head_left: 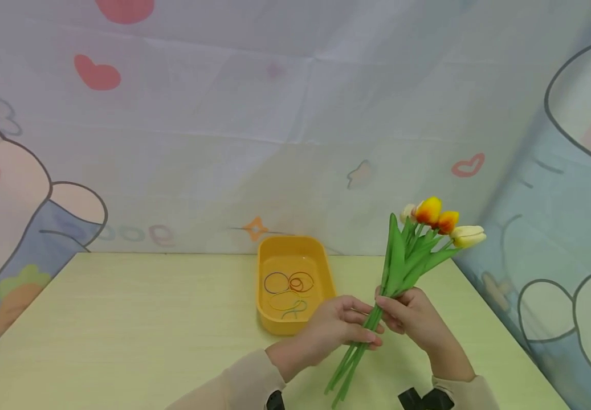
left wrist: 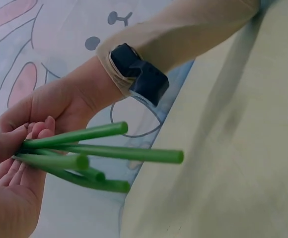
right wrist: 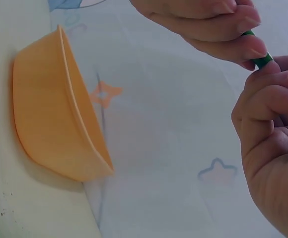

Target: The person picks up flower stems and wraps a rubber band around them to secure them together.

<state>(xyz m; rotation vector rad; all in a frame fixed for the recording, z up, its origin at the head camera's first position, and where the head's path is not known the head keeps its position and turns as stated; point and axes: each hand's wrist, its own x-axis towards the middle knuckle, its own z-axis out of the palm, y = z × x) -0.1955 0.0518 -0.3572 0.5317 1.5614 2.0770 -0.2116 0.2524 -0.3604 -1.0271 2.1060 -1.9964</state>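
Both hands hold a bunch of tulips [head_left: 408, 259], with orange-yellow and cream heads and long green leaves, above the right part of the table. My left hand [head_left: 326, 327] grips the lower stems between thumb and fingers. Higher up, just beneath the leaves, my right hand [head_left: 418, 319] pinches the bunch. Cut stem ends [left wrist: 154, 153] spread out below the grip in the left wrist view, where the flower heads are out of sight. In the right wrist view the curled fingers of both hands hide most of the stems.
A yellow plastic bin [head_left: 295, 324] stands on the pale table [head_left: 162, 319], left of the hands. Several thin coloured rubber bands [head_left: 295, 282] lie inside it. A printed cloth backdrop [head_left: 254, 114] rises behind the table and along its right side.
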